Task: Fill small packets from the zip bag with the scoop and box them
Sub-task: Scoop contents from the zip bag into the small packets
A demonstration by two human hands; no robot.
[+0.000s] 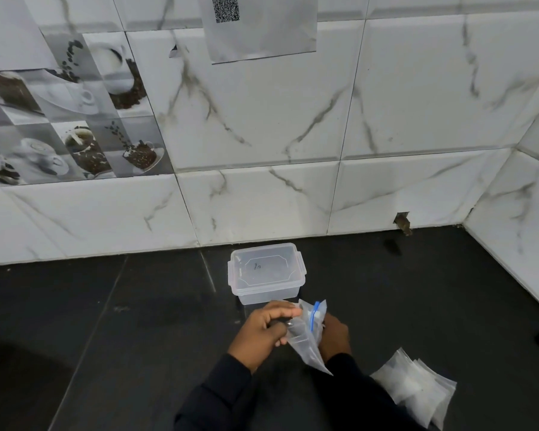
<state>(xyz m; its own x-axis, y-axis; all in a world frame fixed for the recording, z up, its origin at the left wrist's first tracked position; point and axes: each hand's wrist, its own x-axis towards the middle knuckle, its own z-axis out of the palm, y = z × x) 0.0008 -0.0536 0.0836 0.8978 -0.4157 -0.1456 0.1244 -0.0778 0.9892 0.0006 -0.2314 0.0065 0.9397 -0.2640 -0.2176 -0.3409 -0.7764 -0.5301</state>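
Small packets [414, 390] lie heaped at the near right, the left hand [262, 332] and right hand [335, 337] together grip the zip bag [308, 340], probably opening it for scooping, and the lidded box [266, 272] waits just beyond.

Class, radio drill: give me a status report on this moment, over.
Left hand and right hand both grip zip bag. Lidded box just beyond, untouched. Small packets piled at right, clear of hands.

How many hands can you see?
2. The left hand grips the zip bag at its left edge; the right hand holds its right side, partly hidden behind it. Both are near the clear box.
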